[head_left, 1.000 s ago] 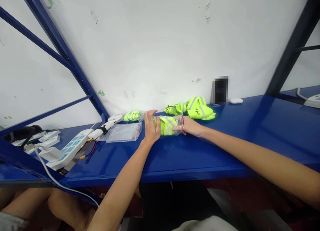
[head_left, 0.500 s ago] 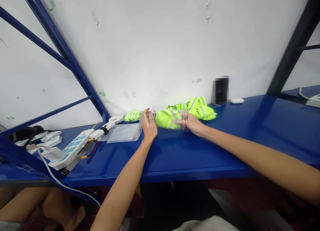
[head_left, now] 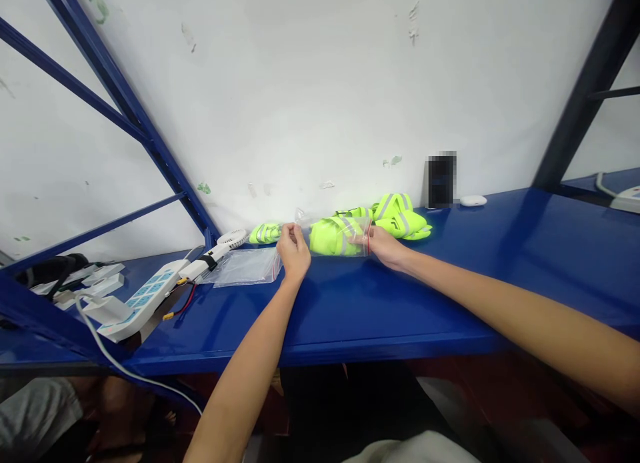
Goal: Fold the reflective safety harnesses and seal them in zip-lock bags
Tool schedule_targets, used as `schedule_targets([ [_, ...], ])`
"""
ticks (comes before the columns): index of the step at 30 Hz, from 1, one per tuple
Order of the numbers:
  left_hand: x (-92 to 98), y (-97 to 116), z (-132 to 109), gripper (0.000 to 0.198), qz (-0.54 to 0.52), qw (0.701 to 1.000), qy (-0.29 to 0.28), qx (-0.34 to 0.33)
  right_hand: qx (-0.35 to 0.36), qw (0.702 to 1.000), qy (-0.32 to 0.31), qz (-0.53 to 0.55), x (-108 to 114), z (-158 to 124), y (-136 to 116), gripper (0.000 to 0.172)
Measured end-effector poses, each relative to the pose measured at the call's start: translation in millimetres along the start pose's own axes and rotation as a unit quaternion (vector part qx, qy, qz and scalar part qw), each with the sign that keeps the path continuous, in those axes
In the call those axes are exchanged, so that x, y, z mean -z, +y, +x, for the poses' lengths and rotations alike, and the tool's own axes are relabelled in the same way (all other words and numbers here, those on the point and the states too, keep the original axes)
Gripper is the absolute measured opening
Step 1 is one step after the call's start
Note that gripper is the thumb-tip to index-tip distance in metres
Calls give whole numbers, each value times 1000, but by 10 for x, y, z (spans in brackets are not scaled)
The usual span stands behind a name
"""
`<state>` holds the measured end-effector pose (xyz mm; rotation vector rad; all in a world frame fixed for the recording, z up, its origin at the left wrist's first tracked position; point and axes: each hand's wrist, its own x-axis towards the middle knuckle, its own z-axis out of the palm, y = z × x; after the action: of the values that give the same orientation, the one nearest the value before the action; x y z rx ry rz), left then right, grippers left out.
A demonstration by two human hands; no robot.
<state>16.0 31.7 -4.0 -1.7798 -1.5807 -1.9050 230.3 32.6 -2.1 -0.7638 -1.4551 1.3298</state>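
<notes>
A clear zip bag point(head_left: 363, 247) with a red seal strip lies across the middle of the bench, a folded neon-yellow reflective vest point(head_left: 325, 239) inside it. Its left end is pinched in my left hand point(head_left: 294, 253), which is closed. My right hand point(head_left: 385, 247) grips the bag's mouth at the red strip, some fingertips reaching inside against the vest. Behind the right hand is a loose pile of neon-yellow vests point(head_left: 403, 221) with grey bands. Another small bundled neon-yellow piece point(head_left: 265, 233) sits just beyond my left hand.
Flat clear bags point(head_left: 245, 267) lie left of my left hand. Beside them are a white handheld fan point(head_left: 233, 238), a power strip point(head_left: 145, 303) and cables. A blurred dark object point(head_left: 441, 181) and a white case point(head_left: 473, 201) stand near the wall. Another person's leg point(head_left: 40, 409) shows below left.
My left hand has gone from spread fingers to a pinch on the bag's left end. The bag looks flatter and more stretched out. The other person's legs below left have shifted.
</notes>
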Motion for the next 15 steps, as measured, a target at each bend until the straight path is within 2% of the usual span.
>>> schedule_targets([
  [4,86,-24,118,24,-13,998,44,30,-42,997,41,40,49,42,7,32],
  [7,250,-38,274,23,-18,996,80,47,-39,993,96,47,57,46,-29,25],
  [10,525,-105,481,25,4,996,78,49,-30,991,125,37,52,35,-97,21],
  [12,766,-211,630,25,27,991,118,59,-31,990,133,22,61,25,-134,21],
  [13,899,-286,699,25,30,986,143,78,-30,989,143,1,72,20,-143,24],
  [15,1174,-467,815,24,33,977,150,145,-27,983,166,-74,96,11,-130,37],
])
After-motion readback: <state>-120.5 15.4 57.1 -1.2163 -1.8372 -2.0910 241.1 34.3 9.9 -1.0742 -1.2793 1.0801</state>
